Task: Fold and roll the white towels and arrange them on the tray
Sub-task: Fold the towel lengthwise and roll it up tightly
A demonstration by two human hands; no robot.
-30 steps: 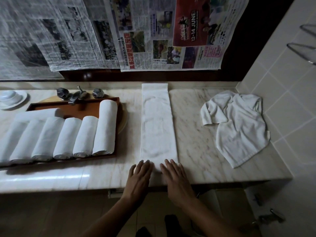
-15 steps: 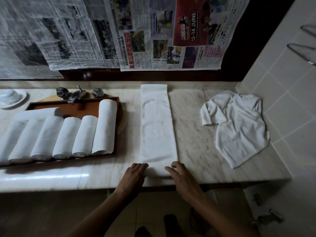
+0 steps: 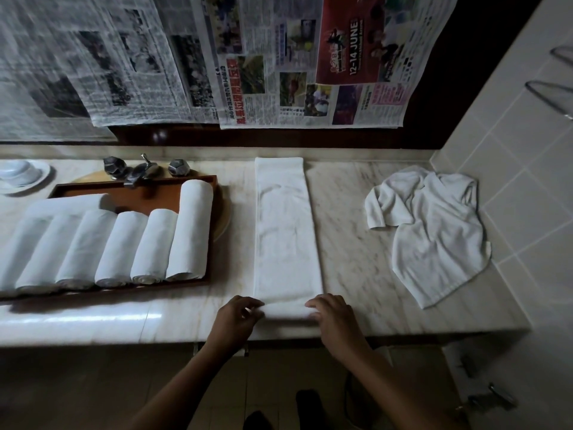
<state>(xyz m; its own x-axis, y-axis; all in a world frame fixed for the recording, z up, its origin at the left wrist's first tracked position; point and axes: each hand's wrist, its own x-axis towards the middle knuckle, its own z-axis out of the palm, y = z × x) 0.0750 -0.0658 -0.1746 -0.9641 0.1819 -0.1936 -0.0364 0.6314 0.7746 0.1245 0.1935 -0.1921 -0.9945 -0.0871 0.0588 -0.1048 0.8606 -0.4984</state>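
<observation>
While the folded towel (image 3: 286, 231) lies flat on the desk (image 3: 350, 228), long axis running straight away from both hands, left hand (image 3: 237, 318) and right hand (image 3: 333, 318) each pinch a near corner, fingers curled, equally close. Tray (image 3: 155, 197) with rolled towels (image 3: 155, 243) sits left of left hand; crumpled towel (image 3: 434, 237) right of right hand.

Rolled towels (image 3: 124, 246) on tray (image 3: 139, 193) at left, folded towel (image 3: 286, 228) lengthwise at centre, crumpled towel (image 3: 434, 231) at right.

A long folded white towel (image 3: 286, 231) lies flat between a brown tray (image 3: 148, 198) of rolled towels (image 3: 136, 243) and a crumpled towel (image 3: 434, 231).
</observation>
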